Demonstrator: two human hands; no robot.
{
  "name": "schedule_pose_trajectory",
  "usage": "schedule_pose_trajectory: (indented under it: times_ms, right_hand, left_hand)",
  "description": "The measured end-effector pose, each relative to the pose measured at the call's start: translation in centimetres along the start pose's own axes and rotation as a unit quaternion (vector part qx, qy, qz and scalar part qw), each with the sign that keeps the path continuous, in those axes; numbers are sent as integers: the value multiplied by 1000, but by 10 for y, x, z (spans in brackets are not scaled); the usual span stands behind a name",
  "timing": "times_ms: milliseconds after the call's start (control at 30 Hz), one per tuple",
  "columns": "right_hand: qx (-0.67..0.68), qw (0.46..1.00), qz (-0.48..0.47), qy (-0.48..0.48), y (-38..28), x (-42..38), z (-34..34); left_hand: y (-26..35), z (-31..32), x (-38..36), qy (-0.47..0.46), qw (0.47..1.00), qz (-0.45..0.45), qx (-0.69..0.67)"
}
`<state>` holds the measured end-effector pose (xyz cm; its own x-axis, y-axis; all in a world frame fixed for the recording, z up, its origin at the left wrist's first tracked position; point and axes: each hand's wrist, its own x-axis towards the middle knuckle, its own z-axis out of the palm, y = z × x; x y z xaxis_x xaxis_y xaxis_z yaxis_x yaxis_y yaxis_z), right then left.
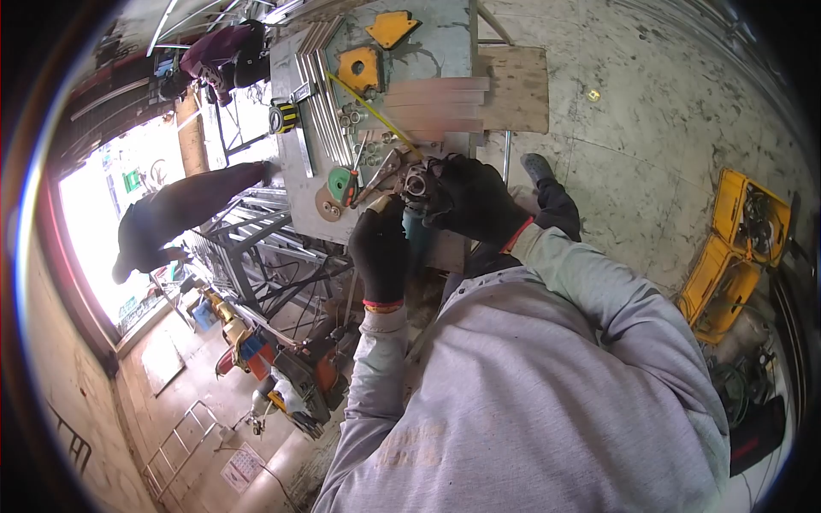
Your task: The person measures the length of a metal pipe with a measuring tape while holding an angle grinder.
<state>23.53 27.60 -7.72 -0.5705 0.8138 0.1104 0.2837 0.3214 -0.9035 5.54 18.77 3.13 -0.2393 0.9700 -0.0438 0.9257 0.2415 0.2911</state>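
My right hand [472, 198], in a black glove, is wrapped round the head of a teal-bodied angle grinder [416, 231]. The grinder's round metal end [416, 185] faces up, just off the bench edge. My left hand [380, 252], also black-gloved, is closed close beside that end. Something pale shows at its fingertips, too small to name. By my hands on the bench lie a green disc [339, 183], an orange-handled tool [351, 190], a brown disc [327, 206] and rusty pliers-like tools [389, 165].
The metal bench [428, 56] holds thin metal bars [323, 103], flat strips [436, 104], two yellow blocks [358, 68], a tape measure [282, 117] and several small rings [351, 116]. Two people [221, 60] are at the left. An open yellow case [727, 248] lies at right.
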Motion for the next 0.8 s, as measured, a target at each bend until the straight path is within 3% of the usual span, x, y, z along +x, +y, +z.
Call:
schedule_pose_trajectory:
  times_ms: [33, 167, 333, 467, 533, 633, 800]
  right_hand:
    - [2, 1000, 0, 0, 0, 0, 0]
    - [-3, 1000, 7, -11, 0, -1, -1]
    - [1, 1000, 6, -15, 0, 0, -2]
    - [-8, 999, 15, -28, -2, 0, -3]
    - [-11, 998, 30, -46, -4, 1, -4]
    - [-8, 999, 21, -34, -2, 1, -2]
    - [2, 999, 18, -28, 0, -1, -2]
  left_hand:
    - [0, 1, 0, -10, 996, 51, 73]
    - [8, 1, 0, -10, 992, 75, 103]
    - [15, 2, 0, 19, 986, 8, -163]
    - [5, -2, 2, 51, 972, -49, -225]
    - [3, -8, 3, 10, 1000, 30, 1]
    - [9, -13, 8, -26, 994, 73, 80]
    - [5, -6, 7, -21, 995, 87, 39]
